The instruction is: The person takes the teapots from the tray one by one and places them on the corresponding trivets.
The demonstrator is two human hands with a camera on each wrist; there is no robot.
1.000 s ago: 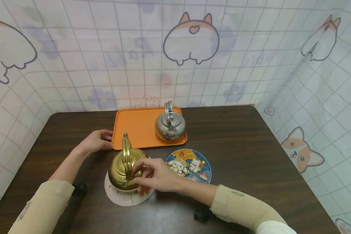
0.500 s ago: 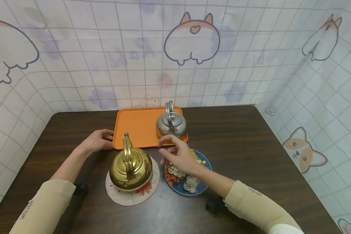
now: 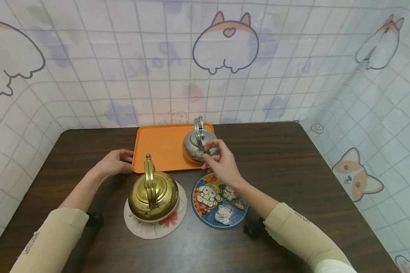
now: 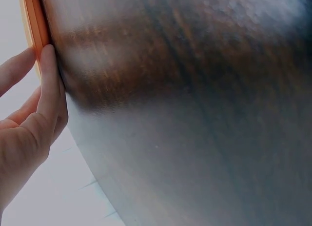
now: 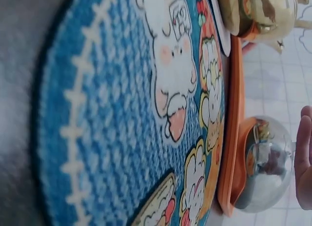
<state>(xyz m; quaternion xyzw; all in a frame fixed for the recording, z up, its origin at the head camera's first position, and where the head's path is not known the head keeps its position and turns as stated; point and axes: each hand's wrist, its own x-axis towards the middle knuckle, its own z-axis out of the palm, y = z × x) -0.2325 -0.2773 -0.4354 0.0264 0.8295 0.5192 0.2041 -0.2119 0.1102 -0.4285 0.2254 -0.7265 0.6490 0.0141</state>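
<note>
Our right hand [image 3: 222,161] curves loosely at the silver kettle's [image 3: 192,147] four o'clock, thumb and forefinger parted; contact we cannot tell. That kettle stands at three on the orange tray [image 3: 158,148]; our left hand [image 3: 111,165] touches the tray's rim at eight, fingers nearly straight. Farther out, the gold kettle [image 3: 165,195] sits at seven.

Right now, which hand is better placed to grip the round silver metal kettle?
Likely the right hand: it's right beside the silver kettle. The left hand touches the left edge of the orange rectangular tray, at the opposite end from that kettle.
</note>
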